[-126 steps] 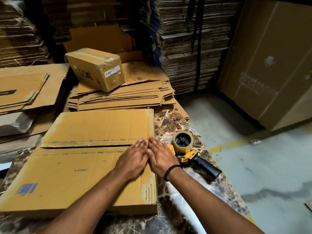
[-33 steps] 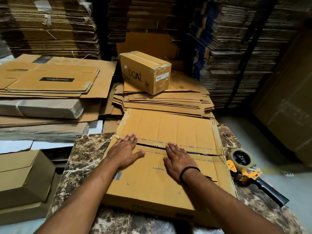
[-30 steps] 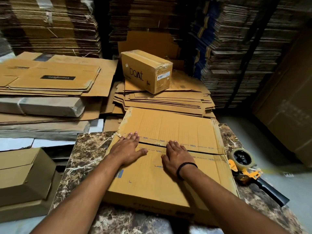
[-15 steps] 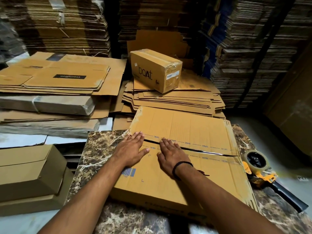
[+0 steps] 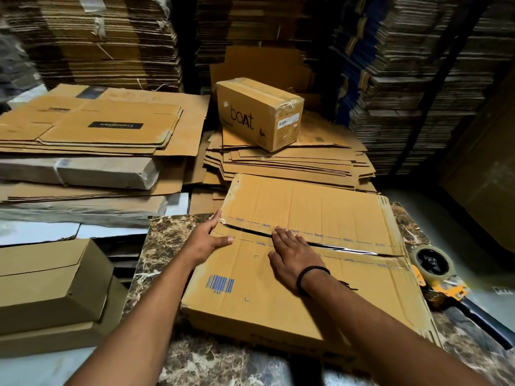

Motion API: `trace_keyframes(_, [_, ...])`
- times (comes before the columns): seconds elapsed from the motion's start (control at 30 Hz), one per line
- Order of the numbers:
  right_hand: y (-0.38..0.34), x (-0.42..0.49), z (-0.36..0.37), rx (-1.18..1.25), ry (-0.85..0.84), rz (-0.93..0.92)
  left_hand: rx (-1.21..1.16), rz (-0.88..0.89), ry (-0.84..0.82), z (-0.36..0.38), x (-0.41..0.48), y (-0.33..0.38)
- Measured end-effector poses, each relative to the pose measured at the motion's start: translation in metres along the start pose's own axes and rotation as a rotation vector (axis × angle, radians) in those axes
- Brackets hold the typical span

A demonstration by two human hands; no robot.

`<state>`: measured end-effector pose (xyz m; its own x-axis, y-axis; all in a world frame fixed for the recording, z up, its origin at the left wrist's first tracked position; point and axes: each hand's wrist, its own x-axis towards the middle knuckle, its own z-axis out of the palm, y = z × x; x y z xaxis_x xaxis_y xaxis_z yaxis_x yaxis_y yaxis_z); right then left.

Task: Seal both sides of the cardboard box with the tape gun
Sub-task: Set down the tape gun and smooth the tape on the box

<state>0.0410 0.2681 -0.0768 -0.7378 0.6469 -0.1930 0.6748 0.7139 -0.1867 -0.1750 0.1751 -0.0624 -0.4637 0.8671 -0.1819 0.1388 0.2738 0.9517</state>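
1. One cardboard box (image 5: pixel 320 207) is lying mid-frame on the desk (image 5: pixel 167 238).
2. Left hand (image 5: pixel 204 242) and right hand (image 5: pixel 292 257), fingers straight, are pressing along its seam.
3. One tape gun (image 5: pixel 437 274) is lying at right; one sealed carton (image 5: pixel 259 112) is sitting upper centre.

L grip (image 5: pixel 204 242) & R grip (image 5: pixel 292 257) bare; thin black band (image 5: pixel 310 270) round R wrist.

A brown marble tabletop (image 5: pixel 167 240) veined with white carries a wide, shallow cardboard box (image 5: pixel 250 307), lying flat across the middle and reaching past the far edge at 12 o'clock. Bare stone shows in a strip at 9 o'clock and along the near edge at 6 o'clock. At 3 o'clock, just beside the box's right side, a yellow tape gun (image 5: pixel 440 277) lies with its black handle pointing toward 4 o'clock.
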Motion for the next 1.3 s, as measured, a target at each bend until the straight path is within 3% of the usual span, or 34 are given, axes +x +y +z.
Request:
trace_keyframes(0.07, [0.0,0.0,-0.001,0.002,0.007,0.008,-0.231,-0.068,-0.02,-0.002,0.002,0.002])
trace_keyframes(0.13, [0.001,-0.002,-0.003,0.006,0.0,0.008,-0.217,-0.098,-0.021,-0.002,0.001,-0.001])
trace_keyframes(0.27, [0.001,-0.002,-0.003,0.017,0.0,0.014,0.03,-0.221,-0.063,-0.007,-0.003,-0.002])
trace_keyframes(0.37, [0.002,-0.002,-0.008,0.097,-0.028,0.004,0.303,-0.133,-0.005,-0.012,-0.003,-0.003])
trace_keyframes(0.5, [0.026,-0.01,-0.041,0.638,-0.021,0.064,0.573,0.048,0.169,0.003,-0.014,0.002])
trace_keyframes(0.53, [0.04,-0.015,-0.048,0.652,0.027,0.084,0.632,0.07,0.207,0.009,-0.02,0.005])
trace_keyframes(0.6, [0.08,-0.029,-0.053,0.457,0.116,0.171,0.769,0.076,0.27,0.018,-0.032,0.01])
trace_keyframes(0.7, [0.145,-0.062,-0.051,0.139,0.172,0.451,0.976,-0.043,0.196,0.031,-0.046,0.009])
trace_keyframes(0.8, [0.167,-0.088,-0.048,0.337,0.128,0.668,0.996,-0.127,0.137,0.049,-0.054,0.002])
trace_keyframes(0.97, [0.148,-0.104,-0.047,0.614,0.278,0.638,1.04,0.043,0.183,0.031,-0.038,0.005])
trace_keyframes(1.1, [0.116,-0.119,-0.028,0.785,0.406,0.675,0.998,0.067,0.106,-0.002,-0.017,0.009])
trace_keyframes(1.2, [0.096,-0.133,-0.009,0.816,0.457,0.698,1.045,0.098,0.063,-0.012,-0.023,0.003])
trace_keyframes(1.3, [0.101,-0.138,-0.008,0.758,0.404,0.651,1.147,0.21,-0.009,-0.006,-0.046,0.002])
